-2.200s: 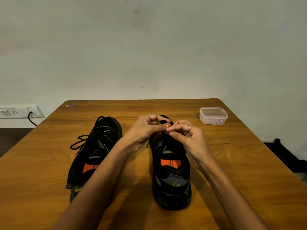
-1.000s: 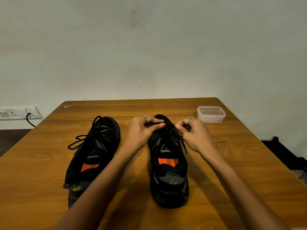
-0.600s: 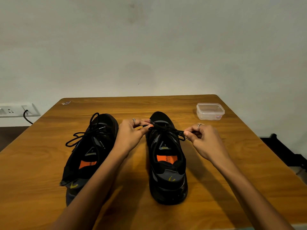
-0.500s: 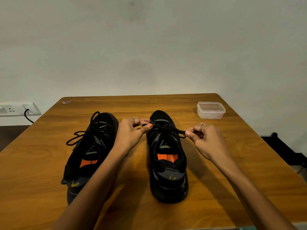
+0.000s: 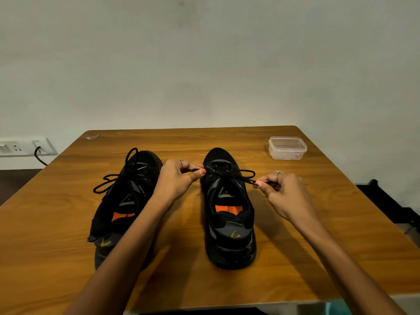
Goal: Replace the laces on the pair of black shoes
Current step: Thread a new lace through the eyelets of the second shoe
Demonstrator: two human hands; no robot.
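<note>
Two black shoes with orange insole labels stand on the wooden table point(image 5: 318, 223), toes pointing away from me. The right shoe point(image 5: 229, 214) has a black lace point(image 5: 229, 175) stretched across its upper eyelets. My left hand point(image 5: 176, 180) pinches the lace's left end beside the shoe's tongue. My right hand point(image 5: 281, 194) pinches the other end, drawn out to the right of the shoe. The left shoe point(image 5: 123, 201) lies beside my left forearm, its black lace point(image 5: 118, 178) hanging in loose loops over its left side.
A clear plastic container point(image 5: 287, 147) sits at the table's far right corner. A small sticker point(image 5: 92, 137) lies at the far left corner. A wall socket with a black cable point(image 5: 39, 153) is on the left. Dark objects stand on the floor at the right.
Both hands have moved apart from the middle of the right shoe, drawing the lace ends out to the sides. The left shoe has not moved.
</note>
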